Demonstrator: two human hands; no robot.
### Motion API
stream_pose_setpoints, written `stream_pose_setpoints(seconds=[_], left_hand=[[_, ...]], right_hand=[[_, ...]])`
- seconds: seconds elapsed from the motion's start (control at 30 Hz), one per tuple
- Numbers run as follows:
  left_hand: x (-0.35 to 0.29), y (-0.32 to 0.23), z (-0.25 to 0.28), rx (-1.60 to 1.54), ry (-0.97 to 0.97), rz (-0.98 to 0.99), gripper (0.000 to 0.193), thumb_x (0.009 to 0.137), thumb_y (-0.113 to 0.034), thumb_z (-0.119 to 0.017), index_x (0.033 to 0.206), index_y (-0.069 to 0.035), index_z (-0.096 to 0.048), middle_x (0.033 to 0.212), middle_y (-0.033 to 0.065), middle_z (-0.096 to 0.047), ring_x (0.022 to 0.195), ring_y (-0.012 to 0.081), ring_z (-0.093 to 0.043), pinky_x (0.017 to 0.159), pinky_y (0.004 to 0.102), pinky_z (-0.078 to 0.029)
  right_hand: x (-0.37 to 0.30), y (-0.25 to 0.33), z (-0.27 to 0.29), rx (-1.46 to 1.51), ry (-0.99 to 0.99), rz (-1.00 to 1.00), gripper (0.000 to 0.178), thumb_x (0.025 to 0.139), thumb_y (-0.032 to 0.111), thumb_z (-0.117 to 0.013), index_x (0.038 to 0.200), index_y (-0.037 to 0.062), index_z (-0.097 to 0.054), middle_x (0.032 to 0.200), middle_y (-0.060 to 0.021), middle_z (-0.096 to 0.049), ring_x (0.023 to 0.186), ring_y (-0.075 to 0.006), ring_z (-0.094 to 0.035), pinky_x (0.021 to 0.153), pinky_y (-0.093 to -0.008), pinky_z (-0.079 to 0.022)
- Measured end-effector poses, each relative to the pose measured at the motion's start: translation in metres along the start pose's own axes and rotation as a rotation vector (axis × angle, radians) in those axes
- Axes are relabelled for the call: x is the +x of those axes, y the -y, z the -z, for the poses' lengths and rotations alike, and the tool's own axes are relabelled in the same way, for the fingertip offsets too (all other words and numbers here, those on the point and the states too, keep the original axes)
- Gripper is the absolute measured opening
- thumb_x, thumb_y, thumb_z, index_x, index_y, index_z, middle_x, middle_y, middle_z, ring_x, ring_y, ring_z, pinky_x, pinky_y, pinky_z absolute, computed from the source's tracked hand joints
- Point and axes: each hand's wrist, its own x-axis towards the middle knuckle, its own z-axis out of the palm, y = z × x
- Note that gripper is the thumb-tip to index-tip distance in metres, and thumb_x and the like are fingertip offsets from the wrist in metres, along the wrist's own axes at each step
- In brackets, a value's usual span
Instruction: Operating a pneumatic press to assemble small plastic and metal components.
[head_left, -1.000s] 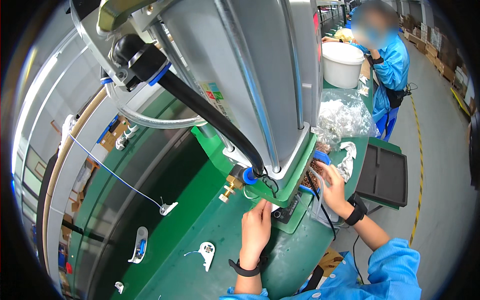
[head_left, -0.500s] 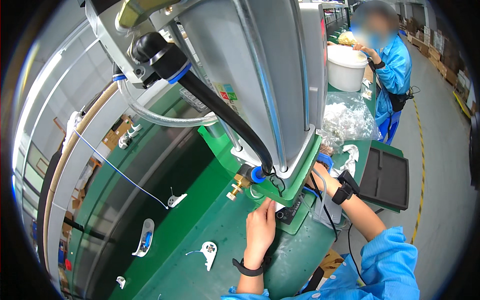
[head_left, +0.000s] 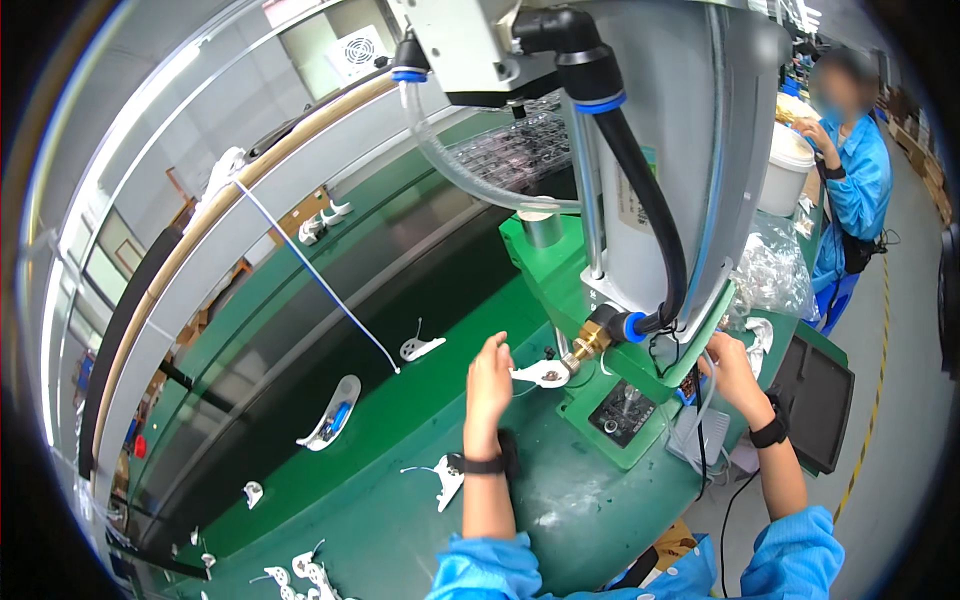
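My left hand [head_left: 487, 390] is left of the press [head_left: 655, 190], fingers pointing up. It seems to pinch the narrow end of a small white plastic part [head_left: 545, 373] with a round end and thin wire. That round end overlaps the brass fitting [head_left: 592, 340] in view. Below the press head, a green base carries a black fixture block [head_left: 622, 413] with no hand on it. My right hand [head_left: 735, 372] reaches beside the green press plate, over a blue bin of small brown pieces. Its fingers look curled and are partly hidden, so what they hold cannot be seen.
Similar white parts lie on the green bench [head_left: 560, 480] and belt, one [head_left: 449, 480] by my left wrist, another [head_left: 420, 347] farther off. A curved white shell [head_left: 333, 412] has a blue piece inside. Right are a clear bag [head_left: 775, 270], black tray [head_left: 815, 395] and co-worker [head_left: 860, 190].
The view has swung left, so the press appears farther right. My left hand has left the fixture with the white part and moved left. My right hand stays by the blue bin.
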Motion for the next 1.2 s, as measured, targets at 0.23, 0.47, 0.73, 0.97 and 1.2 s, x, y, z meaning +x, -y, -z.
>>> stream_pose_setpoints(seconds=[0.23,0.47,0.73,0.97,1.2], left_hand=[[0.04,0.073,0.014,0.319,0.115,0.136,0.028,0.086,-0.024,-0.047,0.103,-0.004,-0.058,0.081,0.0124,-0.06,0.081,0.022,-0.057,0.073,0.0323,-0.044],[0.031,0.024,0.021,0.689,1.076,0.026,0.067,0.054,-0.046,-0.076,0.108,-0.016,-0.051,0.102,0.0149,-0.052,0.096,0.0311,-0.051,0.079,0.0394,-0.042],[0.098,0.077,-0.03,0.461,0.717,-0.11,0.031,0.073,-0.025,-0.063,0.099,-0.01,-0.055,0.097,0.0123,-0.058,0.09,0.0301,-0.056,0.072,0.0378,-0.046],[0.11,0.093,-0.036,0.917,0.126,0.264,0.047,0.082,-0.039,-0.05,0.123,-0.017,-0.041,0.126,0.0114,-0.039,0.118,0.0309,-0.033,0.088,0.0492,-0.035],[0.095,0.129,0.001,1.045,-0.045,0.063,0.045,0.071,-0.044,-0.064,0.084,-0.001,-0.065,0.112,0.0144,-0.052,0.114,0.0312,-0.039,0.083,0.0383,-0.043]], right_hand=[[-0.042,0.004,0.02,0.033,0.023,-0.01,0.009,0.068,0.004,-0.063,0.075,0.0023,-0.059,0.067,-0.0085,-0.054,0.062,-0.0217,-0.05,0.056,-0.0305,-0.04],[-0.088,-0.013,0.053,0.025,-0.052,-0.194,0.01,0.065,0.004,-0.065,0.072,0.0006,-0.059,0.062,-0.0066,-0.051,0.054,-0.0147,-0.045,0.05,-0.0265,-0.034],[-0.096,0.0,0.046,0.115,-0.012,-0.277,0.008,0.065,0.0,-0.063,0.07,-0.0017,-0.058,0.059,-0.0041,-0.048,0.05,-0.0087,-0.043,0.047,-0.0231,-0.033],[-0.122,-0.006,0.054,0.023,-0.034,-0.255,0.008,0.063,-0.002,-0.063,0.067,-0.0023,-0.056,0.057,-0.001,-0.044,0.05,-0.0061,-0.038,0.047,-0.0217,-0.03],[-0.129,-0.008,0.058,0.029,-0.052,-0.279,0.009,0.063,-0.002,-0.064,0.07,-0.0024,-0.059,0.059,-0.0053,-0.049,0.049,-0.0098,-0.042,0.046,-0.024,-0.032]])
